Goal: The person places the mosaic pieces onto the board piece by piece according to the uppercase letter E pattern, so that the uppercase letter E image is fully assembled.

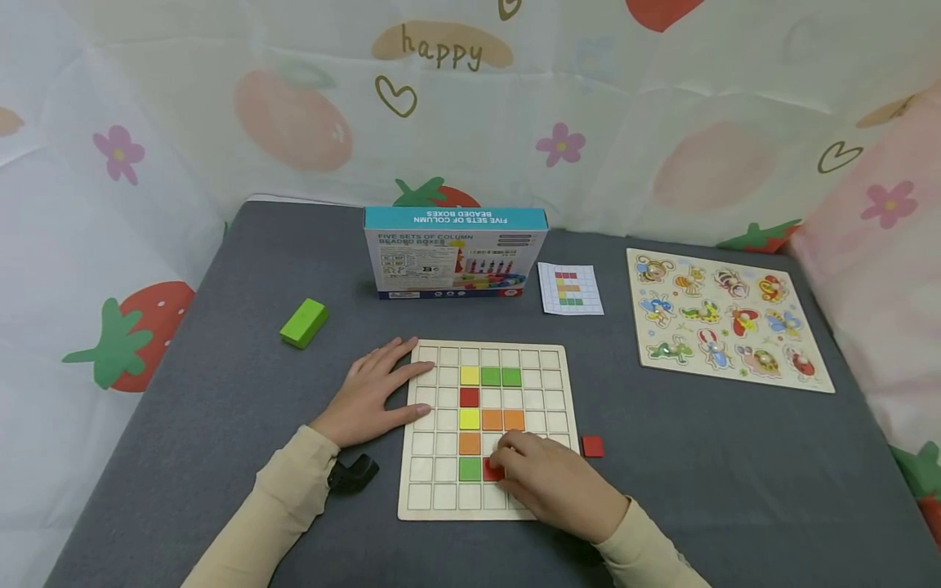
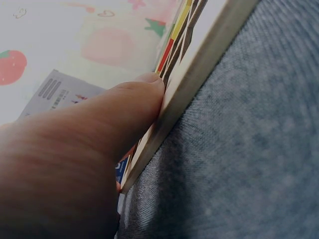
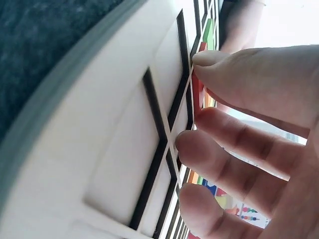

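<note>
A white grid board [image 1: 444, 495] with a wooden rim lies on the table, with yellow, green, red and orange square tiles set in its cells. My left hand [image 1: 370, 398] rests along its left side, fingers spread and tips on the edge; in the left wrist view the thumb [image 2: 124, 107] presses against that edge. Over the lower part of the board, my right hand [image 1: 555, 482] pinches a red tile [image 1: 492, 469] at the cell beside a green tile [image 1: 470, 469]. The right wrist view has this red tile [image 3: 196, 97] between thumb and index finger, right at the grid.
A loose red tile [image 1: 592, 447] lies just right of the board. Behind stand a box [image 1: 448, 261] and a small pattern card [image 1: 571, 290]. A green block [image 1: 304, 323] is at the left, an insect picture board [image 1: 724, 318] at the right.
</note>
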### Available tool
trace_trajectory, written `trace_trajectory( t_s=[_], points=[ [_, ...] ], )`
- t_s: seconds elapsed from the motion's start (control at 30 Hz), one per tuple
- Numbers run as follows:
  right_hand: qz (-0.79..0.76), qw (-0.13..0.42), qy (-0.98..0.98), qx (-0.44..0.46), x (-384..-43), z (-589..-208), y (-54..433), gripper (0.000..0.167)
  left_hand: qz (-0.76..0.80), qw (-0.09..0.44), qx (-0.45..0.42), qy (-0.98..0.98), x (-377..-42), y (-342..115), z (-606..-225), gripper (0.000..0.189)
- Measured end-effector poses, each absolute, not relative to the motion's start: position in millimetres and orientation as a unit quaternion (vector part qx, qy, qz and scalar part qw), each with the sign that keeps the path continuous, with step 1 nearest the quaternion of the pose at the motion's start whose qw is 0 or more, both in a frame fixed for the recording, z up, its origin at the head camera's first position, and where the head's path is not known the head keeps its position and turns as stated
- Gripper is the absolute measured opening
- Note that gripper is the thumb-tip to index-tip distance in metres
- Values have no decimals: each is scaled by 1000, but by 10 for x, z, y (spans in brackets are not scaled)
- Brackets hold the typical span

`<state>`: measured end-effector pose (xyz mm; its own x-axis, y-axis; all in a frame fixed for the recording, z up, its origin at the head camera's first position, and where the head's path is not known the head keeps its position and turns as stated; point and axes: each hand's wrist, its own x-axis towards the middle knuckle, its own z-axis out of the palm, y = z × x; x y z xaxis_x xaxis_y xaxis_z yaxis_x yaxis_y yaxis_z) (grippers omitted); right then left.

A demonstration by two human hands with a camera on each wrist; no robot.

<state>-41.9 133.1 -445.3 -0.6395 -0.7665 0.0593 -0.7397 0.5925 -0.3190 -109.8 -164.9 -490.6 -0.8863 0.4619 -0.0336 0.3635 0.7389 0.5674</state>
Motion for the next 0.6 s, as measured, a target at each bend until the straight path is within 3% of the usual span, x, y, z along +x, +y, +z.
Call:
trace_trajectory(
  t_s=[0.2, 0.43, 0.6],
  points=[
    [-176, 50, 894, -409, -444, -4379, 1423, 16, 285, 82, 224, 928, -1092, -1643, -4898, 66],
    [-155, 9, 925, -348, -510, -4283, 1811, 22, 288, 83, 224, 927, -1087, -1646, -4900, 66],
    [-128, 20, 944, -304, -517, -4254, 2069, 32, 288, 80, 225, 927, -1089, -1642, -4889, 66]
  ],
)
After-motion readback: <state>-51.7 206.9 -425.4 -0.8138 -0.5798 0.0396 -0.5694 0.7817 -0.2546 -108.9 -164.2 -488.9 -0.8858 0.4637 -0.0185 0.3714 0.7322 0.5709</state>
